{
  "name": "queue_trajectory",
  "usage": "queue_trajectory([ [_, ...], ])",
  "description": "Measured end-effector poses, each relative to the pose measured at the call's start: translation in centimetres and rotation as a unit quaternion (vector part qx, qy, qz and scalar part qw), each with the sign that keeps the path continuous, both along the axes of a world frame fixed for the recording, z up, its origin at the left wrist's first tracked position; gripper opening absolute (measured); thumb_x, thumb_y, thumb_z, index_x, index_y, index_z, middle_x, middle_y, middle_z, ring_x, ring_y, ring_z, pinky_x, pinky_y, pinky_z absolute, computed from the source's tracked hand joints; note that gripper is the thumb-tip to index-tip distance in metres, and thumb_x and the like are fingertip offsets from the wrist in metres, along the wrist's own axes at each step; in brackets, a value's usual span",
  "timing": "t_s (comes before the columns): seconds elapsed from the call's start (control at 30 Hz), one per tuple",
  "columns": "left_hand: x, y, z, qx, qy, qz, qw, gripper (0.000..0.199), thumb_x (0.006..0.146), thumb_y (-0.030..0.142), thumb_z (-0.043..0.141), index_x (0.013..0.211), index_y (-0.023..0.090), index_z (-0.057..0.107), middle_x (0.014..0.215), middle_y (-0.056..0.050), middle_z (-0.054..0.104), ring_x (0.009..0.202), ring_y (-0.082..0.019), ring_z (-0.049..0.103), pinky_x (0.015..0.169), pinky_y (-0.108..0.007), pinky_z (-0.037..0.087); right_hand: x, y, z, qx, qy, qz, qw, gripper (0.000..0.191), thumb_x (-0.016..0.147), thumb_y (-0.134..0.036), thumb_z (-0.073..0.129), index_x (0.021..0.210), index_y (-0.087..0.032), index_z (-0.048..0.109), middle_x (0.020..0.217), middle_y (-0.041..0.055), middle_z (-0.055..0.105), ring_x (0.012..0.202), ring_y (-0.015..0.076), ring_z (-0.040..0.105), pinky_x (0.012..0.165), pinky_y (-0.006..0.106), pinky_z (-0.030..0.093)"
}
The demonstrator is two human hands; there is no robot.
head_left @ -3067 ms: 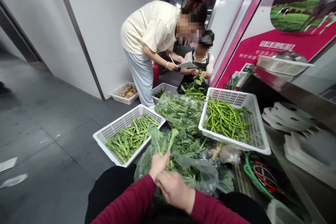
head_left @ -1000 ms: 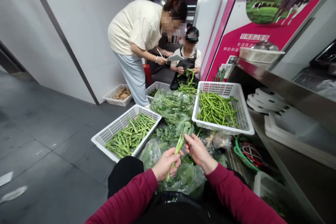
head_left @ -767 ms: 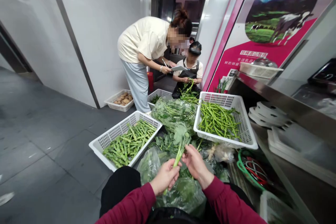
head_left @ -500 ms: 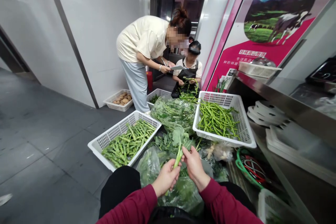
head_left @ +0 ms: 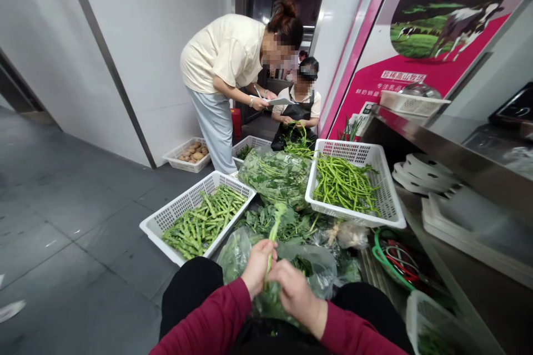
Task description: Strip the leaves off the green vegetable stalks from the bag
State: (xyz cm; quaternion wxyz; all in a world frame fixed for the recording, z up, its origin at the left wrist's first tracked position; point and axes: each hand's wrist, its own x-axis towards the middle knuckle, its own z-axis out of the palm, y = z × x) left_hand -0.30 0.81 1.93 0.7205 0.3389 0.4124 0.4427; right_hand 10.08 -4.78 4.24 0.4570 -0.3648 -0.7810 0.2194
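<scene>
A pale green stalk [head_left: 275, 223] stands upright in my left hand [head_left: 257, 267], its fingers closed round it. My right hand [head_left: 296, 293] is blurred, close against the lower part of the stalk, with its fingers bent; whether it grips anything is unclear. Beneath both hands lies a clear plastic bag [head_left: 237, 255] with greens. Leafy greens [head_left: 287, 226] are heaped just beyond the hands. To the left, a white basket [head_left: 157, 231] holds cut green stalks [head_left: 204, 222]. Another white basket [head_left: 389, 199] at the right holds long thin green stems [head_left: 345, 184].
One person [head_left: 227, 55] bends over with papers; another person [head_left: 296, 102] sits handling greens. A potato basket [head_left: 179, 165] stands by the wall. At the right are a green basket [head_left: 378, 258] with red-handled items and a metal counter [head_left: 466, 155].
The stalk's broad leaf is no longer on it. My left hand has risen slightly on the stalk, while my right hand has dropped from its upper part toward me.
</scene>
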Motion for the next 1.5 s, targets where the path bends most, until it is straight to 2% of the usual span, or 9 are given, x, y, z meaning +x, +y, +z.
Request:
queue_trajectory([
  [0.1,-1.0,1.1,0.8,-0.019,-0.066,-0.004,0.998,0.03,0.071,0.04,0.056,0.083,0.014,0.05,0.055,0.005,0.047,0.037,-0.004,0.04,0.033,-0.015,0.027,-0.5,0.1,0.3,-0.12,0.095,-0.02,0.988,0.016,0.071,-0.012,0.045,0.078,-0.021,0.056,0.068,0.0025,0.056,0.064,0.0167,0.052,0.061,0.029,0.043],
  [0.23,-1.5,1.1,1.8,-0.02,-0.096,-0.053,0.994,0.027,0.074,0.038,0.052,0.086,0.015,0.051,0.059,0.003,0.048,0.041,-0.006,0.043,0.032,-0.015,0.029,1.6,3.5,0.8,-0.34,0.364,-0.15,0.854,0.017,0.071,-0.032,0.059,0.079,-0.019,0.051,0.062,-0.0016,0.056,0.049,0.0106,0.047,0.05,0.025,0.043],
  [0.33,-1.3,0.5,2.1,-0.033,-0.11,-0.099,0.988,0.025,0.076,0.039,0.05,0.087,0.016,0.049,0.058,0.004,0.044,0.037,-0.004,0.039,0.03,-0.014,0.027,3.2,5.6,1.5,-0.403,0.461,-0.112,0.782,0.032,0.06,-0.027,0.07,0.084,-0.019,0.051,0.071,-0.0016,0.058,0.049,0.0076,0.046,0.046,0.021,0.04],
  [0.53,-1.3,-0.4,2.2,-0.033,-0.115,-0.178,0.977,0.028,0.077,0.044,0.049,0.085,0.018,0.046,0.056,0.006,0.04,0.035,-0.002,0.031,0.029,-0.013,0.021,2.8,7.0,2.7,-0.461,0.522,-0.003,0.717,0.023,0.069,-0.033,0.066,0.079,-0.017,0.053,0.066,-0.0031,0.052,0.047,0.0056,0.042,0.043,0.018,0.036],
  [0.8,-1.1,-1.0,1.9,-0.006,-0.066,-0.199,0.978,0.03,0.074,0.046,0.052,0.08,0.018,0.043,0.052,0.009,0.039,0.031,-0.001,0.024,0.029,-0.012,0.02,1.8,7.2,2.1,-0.445,0.526,-0.013,0.724,0.022,0.063,-0.026,0.071,0.072,-0.015,0.055,0.061,-0.0022,0.05,0.05,0.008,0.045,0.047,0.02,0.039],
  [1.03,-0.5,-1.3,1.3,-0.012,-0.038,-0.181,0.983,0.031,0.075,0.048,0.05,0.078,0.018,0.042,0.051,0.009,0.039,0.029,-0.001,0.025,0.027,-0.013,0.021,0.7,6.6,1.6,-0.369,0.459,-0.104,0.801,0.029,0.062,-0.035,0.071,0.06,-0.014,0.051,0.045,-0.0055,0.043,0.04,0.0068,0.037,0.042,0.021,0.031],
  [1.37,-0.4,-1.3,1.2,-0.044,-0.117,-0.181,0.975,0.027,0.075,0.043,0.052,0.075,0.019,0.041,0.05,0.009,0.036,0.03,-0.001,0.022,0.027,-0.013,0.025,-0.4,5.8,1.2,-0.392,0.558,-0.144,0.717,0.028,0.057,-0.031,0.074,0.056,-0.015,0.052,0.046,-0.0027,0.048,0.042,0.0086,0.043,0.042,0.022,0.038],
  [1.43,-0.5,-1.3,1.3,-0.056,-0.131,-0.179,0.973,0.027,0.075,0.043,0.052,0.074,0.019,0.041,0.049,0.009,0.035,0.03,-0.001,0.021,0.027,-0.013,0.025,-0.6,5.5,1.2,-0.378,0.523,-0.157,0.748,0.03,0.062,-0.035,0.07,0.053,-0.016,0.049,0.046,-0.0026,0.046,0.041,0.0093,0.043,0.043,0.024,0.039],
  [1.5,-0.7,-1.3,1.4,-0.068,-0.141,-0.172,0.973,0.026,0.076,0.043,0.052,0.074,0.018,0.042,0.049,0.009,0.035,0.03,-0.002,0.022,0.028,-0.013,0.025,-0.6,5.0,1.2,-0.318,0.435,-0.21,0.816,0.031,0.065,-0.037,0.066,0.052,-0.017,0.048,0.046,-0.0019,0.046,0.042,0.0109,0.044,0.046,0.026,0.041],
])
